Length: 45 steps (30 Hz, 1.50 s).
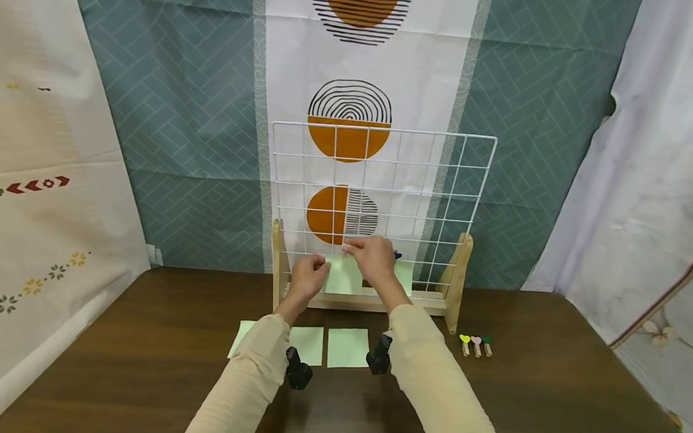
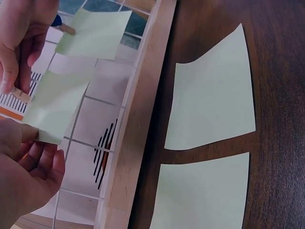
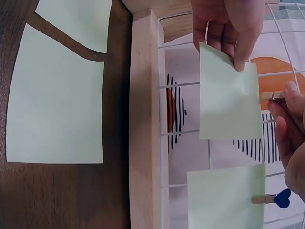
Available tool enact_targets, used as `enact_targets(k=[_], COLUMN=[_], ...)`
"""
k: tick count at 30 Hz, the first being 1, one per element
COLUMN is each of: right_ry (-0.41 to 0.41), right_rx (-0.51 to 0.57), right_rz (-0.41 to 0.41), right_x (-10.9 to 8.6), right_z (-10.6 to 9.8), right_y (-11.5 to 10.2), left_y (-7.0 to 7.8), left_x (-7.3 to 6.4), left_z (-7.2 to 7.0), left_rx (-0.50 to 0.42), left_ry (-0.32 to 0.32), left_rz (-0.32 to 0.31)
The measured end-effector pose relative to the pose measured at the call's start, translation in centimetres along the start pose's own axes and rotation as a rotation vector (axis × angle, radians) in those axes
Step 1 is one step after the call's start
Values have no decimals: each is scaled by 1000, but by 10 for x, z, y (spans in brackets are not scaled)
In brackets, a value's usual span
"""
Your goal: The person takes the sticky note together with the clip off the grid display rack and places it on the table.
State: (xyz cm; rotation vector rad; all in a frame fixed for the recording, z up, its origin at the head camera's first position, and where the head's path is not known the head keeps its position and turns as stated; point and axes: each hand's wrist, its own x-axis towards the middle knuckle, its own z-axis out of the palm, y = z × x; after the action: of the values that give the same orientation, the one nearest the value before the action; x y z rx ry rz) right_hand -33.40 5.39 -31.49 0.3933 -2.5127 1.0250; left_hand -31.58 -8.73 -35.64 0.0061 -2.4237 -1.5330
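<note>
My left hand (image 1: 307,279) pinches the left edge of a pale green paper sheet (image 1: 343,277), which stands against the white wire grid (image 1: 410,162). At the sheet's top edge my right hand (image 1: 374,264) pinches a small wooden clothespin (image 3: 271,95). In the right wrist view the clothespin's tip is at the paper's edge; whether it grips the paper I cannot tell. To the right, a second green sheet (image 3: 224,200) hangs on the grid, held by a clothespin with a blue heart (image 3: 282,198).
Several green sheets (image 1: 347,348) lie on the dark wooden table (image 1: 526,403) before the grid. Three clothespins with yellow (image 1: 465,340), pink (image 1: 476,342) and green tops lie at the right. Wooden stands (image 1: 456,284) support the grid. Patterned curtains (image 1: 198,99) hang behind.
</note>
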Motion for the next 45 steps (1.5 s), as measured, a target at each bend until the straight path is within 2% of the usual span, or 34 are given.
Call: enact_targets(k=[6, 13, 19, 26, 37, 45], right_ry=[-3, -10, -38, -32, -82, -62], right_rx=[57, 188, 248, 248, 294, 230], right_rz=[-1, 25, 44, 36, 8, -1], right_x=[-2, -6, -8, -13, -39, -51], right_z=[-5, -12, -18, -23, -32, -40], right_y=[-1, -1, 1, 10, 34, 50], left_y=[0, 0, -1, -1, -2, -3], left_x=[0, -1, -2, -5, -15, -27], left_z=[-2, -4, -8, -14, -19, -15], left_rx=[-11, -18, -21, -66, -145, -185], left_ry=[7, -26, -43, -65, -117, -167], left_rz=[-9, -18, -6, -1, -24, 4])
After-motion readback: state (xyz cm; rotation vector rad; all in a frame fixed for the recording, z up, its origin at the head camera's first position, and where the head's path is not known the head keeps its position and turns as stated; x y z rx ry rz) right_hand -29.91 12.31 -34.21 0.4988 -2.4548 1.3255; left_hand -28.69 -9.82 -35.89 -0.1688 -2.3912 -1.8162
